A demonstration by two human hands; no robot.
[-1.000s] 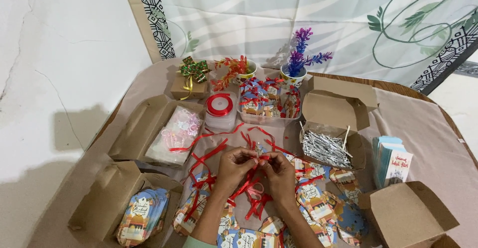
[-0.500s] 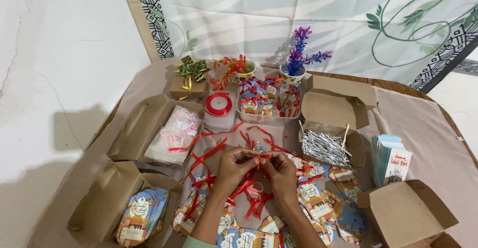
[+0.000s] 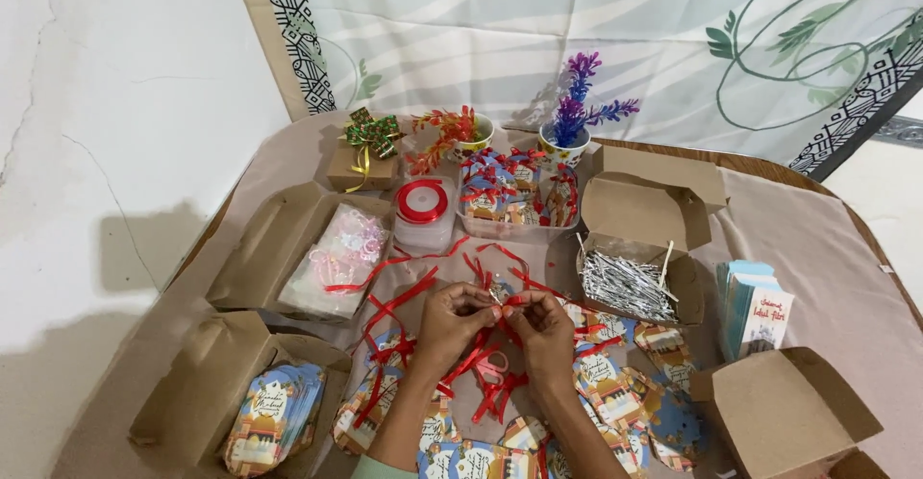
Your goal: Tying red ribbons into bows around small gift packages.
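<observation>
Both hands meet mid-worktop: left hand (image 3: 452, 320) and right hand (image 3: 540, 325) pinch a red ribbon (image 3: 500, 298) between fingertips. At 2 o'clock, an open brown box (image 3: 663, 248) holds silver twist ties (image 3: 623, 285); at 8 o'clock another box (image 3: 207, 388) holds printed cards (image 3: 272, 419)

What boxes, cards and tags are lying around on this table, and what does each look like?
Brown card box, near left: open, holding blue and orange tags.
Brown box, left: clear bag of pink pieces.
Small closed brown box, far left: green bow on top.
Brown box, right: silvery twist ties.
Empty brown box, near right.
Pale blue card stack, right, upright.
Printed tags, centre, scattered beneath both hands.
</observation>
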